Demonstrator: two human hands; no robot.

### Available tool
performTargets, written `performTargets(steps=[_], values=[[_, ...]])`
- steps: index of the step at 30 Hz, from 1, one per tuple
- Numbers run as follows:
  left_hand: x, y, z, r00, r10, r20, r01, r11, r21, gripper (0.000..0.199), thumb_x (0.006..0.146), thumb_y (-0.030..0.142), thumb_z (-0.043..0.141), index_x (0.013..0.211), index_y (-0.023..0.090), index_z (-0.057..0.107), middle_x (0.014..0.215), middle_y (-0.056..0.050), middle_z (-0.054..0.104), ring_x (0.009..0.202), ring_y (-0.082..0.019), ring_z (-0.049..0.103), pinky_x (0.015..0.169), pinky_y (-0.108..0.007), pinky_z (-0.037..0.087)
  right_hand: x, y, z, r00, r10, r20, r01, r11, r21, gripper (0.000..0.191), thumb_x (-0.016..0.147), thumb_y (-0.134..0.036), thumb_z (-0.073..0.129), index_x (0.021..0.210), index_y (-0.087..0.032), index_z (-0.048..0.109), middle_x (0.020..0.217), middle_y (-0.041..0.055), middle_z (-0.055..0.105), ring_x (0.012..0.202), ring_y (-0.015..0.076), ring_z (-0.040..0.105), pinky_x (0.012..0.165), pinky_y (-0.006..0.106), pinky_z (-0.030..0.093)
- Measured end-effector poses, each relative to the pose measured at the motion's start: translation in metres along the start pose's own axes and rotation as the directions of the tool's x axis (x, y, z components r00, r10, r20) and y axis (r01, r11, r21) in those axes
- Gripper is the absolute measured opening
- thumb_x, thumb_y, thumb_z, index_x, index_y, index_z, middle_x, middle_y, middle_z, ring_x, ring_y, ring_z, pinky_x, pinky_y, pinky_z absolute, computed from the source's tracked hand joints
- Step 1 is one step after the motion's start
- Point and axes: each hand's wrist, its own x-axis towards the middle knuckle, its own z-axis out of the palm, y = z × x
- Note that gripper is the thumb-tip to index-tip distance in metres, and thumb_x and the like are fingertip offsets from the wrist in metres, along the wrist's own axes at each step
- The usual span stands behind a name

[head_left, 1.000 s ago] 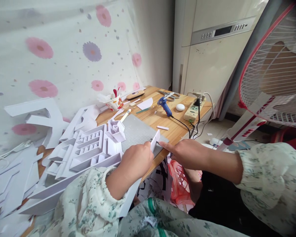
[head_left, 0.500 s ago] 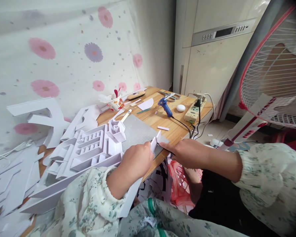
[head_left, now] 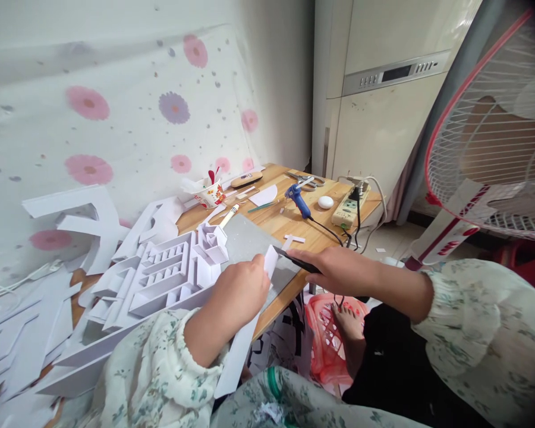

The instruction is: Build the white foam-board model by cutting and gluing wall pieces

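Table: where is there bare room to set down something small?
Bare wood of the table shows between the grey mat and the blue glue gun; the mat's far half, beyond the left hand, looks mostly bare. The left side is crowded with the white model and loose white pieces.

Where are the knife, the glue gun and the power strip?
Knife (head_left: 305, 263): head view, on its black handle.
Glue gun (head_left: 298, 203): head view, on its blue body.
Power strip (head_left: 345, 214): head view, near end of its top face.

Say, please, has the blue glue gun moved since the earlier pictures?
No. Judged against the power strip, the blue glue gun keeps the same place, to its left in the picture; only the view shifted slightly.
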Motion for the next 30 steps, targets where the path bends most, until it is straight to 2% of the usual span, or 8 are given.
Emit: performTargets(steps=[4,11,14,16,20,24,28,30], values=[[0.001,-0.005,-0.004,1.000,-0.012,-0.022,0.011,1.000,-0.012,0.023,0.094,0.021,0.034,0.096,0.016,0.056,0.085,-0.012,0.072,0.082,-0.030,0.070,0.064,-0.035,0.045,0.006,0.003,-0.001,1.000,0.017,-0.018,-0.017,0.999,0.036,0.062,0.088,-0.029,0.054,0.148,-0.022,0.038,0.095,0.0146,0.074,0.086,0.0294,0.069,0.067,0.030,0.044],[-0.004,-0.011,-0.014,0.998,-0.018,-0.057,0.014,0.997,-0.072,0.022,0.094,0.025,0.035,0.091,0.019,0.056,0.083,-0.009,0.071,0.080,-0.028,0.068,0.062,-0.033,0.040,0.014,0.005,-0.003,0.998,0.036,-0.045,-0.030,0.992,0.122,0.063,0.088,-0.031,0.055,0.148,-0.023,0.038,0.122,0.0106,0.068,0.105,0.0264,0.066,0.082,0.031,0.048],[-0.007,-0.015,-0.019,0.997,-0.008,-0.072,-0.001,0.992,-0.123,0.021,0.094,0.025,0.036,0.088,0.020,0.055,0.080,-0.007,0.069,0.077,-0.025,0.066,0.061,-0.031,0.037,0.018,0.008,-0.006,0.991,0.090,-0.096,-0.074,0.984,0.161,0.063,0.089,-0.032,0.053,0.150,-0.027,0.035,0.127,0.0076,0.065,0.107,0.0242,0.065,0.081,0.029,0.048],[-0.008,-0.018,-0.021,0.996,0.000,-0.092,-0.015,0.986,-0.165,0.021,0.094,0.026,0.036,0.085,0.020,0.054,0.078,-0.005,0.067,0.075,-0.023,0.065,0.060,-0.030,0.036,0.022,0.013,-0.008,0.985,0.141,-0.098,-0.129,0.985,0.118,0.065,0.090,-0.032,0.052,0.151,-0.028,0.031,0.124,0.0092,0.066,0.103,0.0257,0.066,0.077,0.030,0.048],[-0.009,-0.025,-0.024,0.993,0.029,-0.118,-0.059,0.964,-0.258,0.022,0.092,0.027,0.036,0.075,0.021,0.049,0.072,-0.002,0.061,0.069,-0.018,0.058,0.059,-0.028,0.035,0.032,0.025,-0.008,0.973,0.217,-0.072,-0.215,0.976,0.033,0.067,0.087,-0.027,0.051,0.151,-0.026,0.031,0.119,0.0151,0.068,0.096,0.0326,0.068,0.072,0.036,0.047],[-0.011,-0.029,-0.029,0.992,0.036,-0.124,-0.075,0.943,-0.323,0.023,0.090,0.028,0.036,0.068,0.021,0.041,0.067,0.001,0.053,0.063,-0.016,0.051,0.056,-0.027,0.032,0.039,0.030,-0.006,0.966,0.248,-0.079,-0.246,0.969,0.034,0.064,0.087,-0.025,0.050,0.148,-0.020,0.034,0.124,0.0167,0.065,0.101,0.0303,0.066,0.075,0.034,0.047],[-0.011,-0.035,-0.032,0.988,0.041,-0.149,-0.109,0.867,-0.486,0.027,0.090,0.033,0.040,0.066,0.021,0.037,0.065,0.002,0.049,0.062,-0.015,0.049,0.053,-0.026,0.032,0.046,0.024,-0.005,0.968,0.231,-0.097,-0.226,0.972,0.065,0.050,0.087,-0.030,0.054,0.135,-0.016,0.049,0.120,0.0129,0.067,0.102,0.0250,0.065,0.076,0.029,0.047],[-0.010,-0.039,-0.032,0.984,0.061,-0.165,-0.152,0.765,-0.626,0.028,0.089,0.038,0.043,0.067,0.020,0.041,0.065,0.002,0.050,0.061,-0.014,0.050,0.052,-0.025,0.034,0.052,0.021,-0.002,0.970,0.220,-0.100,-0.215,0.975,0.057,0.037,0.088,-0.033,0.056,0.120,-0.014,0.059,0.111,0.0117,0.070,0.096,0.0235,0.066,0.074,0.028,0.048]])
